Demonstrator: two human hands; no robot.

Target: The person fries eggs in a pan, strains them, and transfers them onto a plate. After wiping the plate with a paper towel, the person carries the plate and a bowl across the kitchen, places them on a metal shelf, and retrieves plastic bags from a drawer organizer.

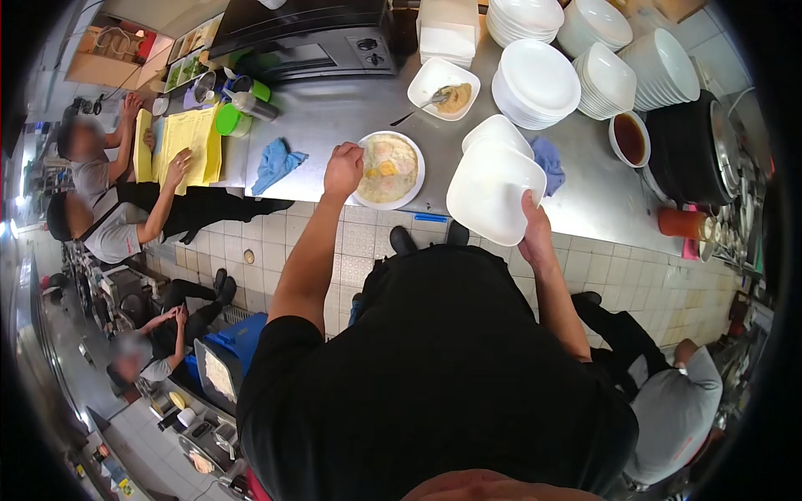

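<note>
My left hand (343, 169) is at the left rim of a round white plate (420, 179) with fried eggs (387, 169) on it; its fingers are curled, and what they pinch, if anything, is too small to name. A white squarish dish (494, 190) is in my right hand (535, 225), thumb over its right edge, fingers hidden beneath. Behind that dish, partly covered by it, is another white dish (499, 132). A purple cloth (548, 164) lies just right of the dishes. Further back, a white bowl (424, 78) holds a spoon and a brownish paste.
Stacked white bowls (535, 79) line the back right, near a bowl of dark sauce (629, 139) and a black cooker (681, 146). A blue cloth (276, 164) lies left of the plate. Co-workers stand at the left; one person bends at the lower right.
</note>
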